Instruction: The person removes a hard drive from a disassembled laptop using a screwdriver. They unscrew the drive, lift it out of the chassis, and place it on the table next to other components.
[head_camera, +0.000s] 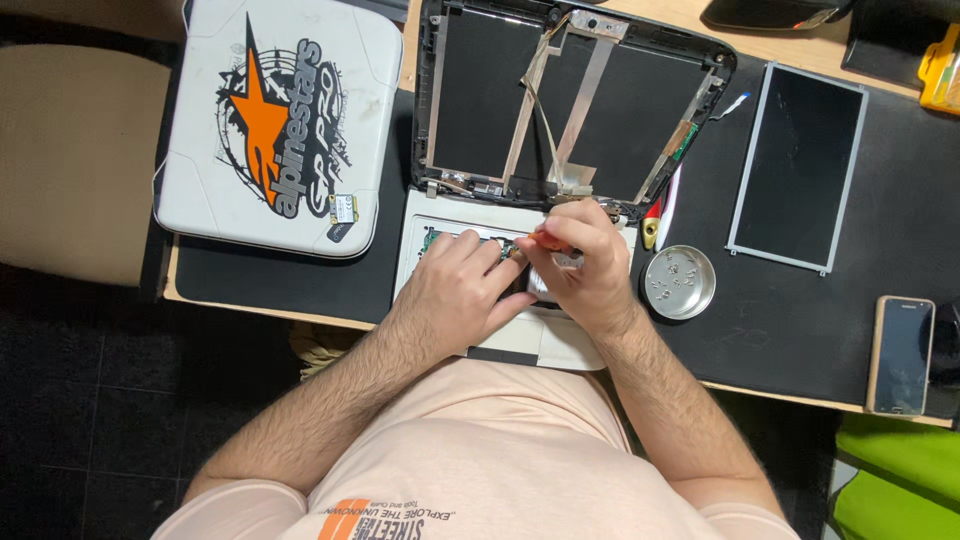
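A small white laptop base (560, 345) lies open on the black desk mat, its lid shell (490, 95) stripped of the screen, with flat ribbon cables and tape across it. My left hand (462, 290) rests on the opened base, fingers pressing near the exposed green circuit board (436, 240). My right hand (580, 262) is closed around a red-and-yellow-handled screwdriver (545, 241) whose tip points down into the base between both hands.
A round metal dish (680, 283) with several screws sits right of the laptop. The removed screen panel (797, 165) lies further right, a phone (902, 355) near the desk's front edge. A white stickered cover (280, 120) lies at left, with a small card (344, 209).
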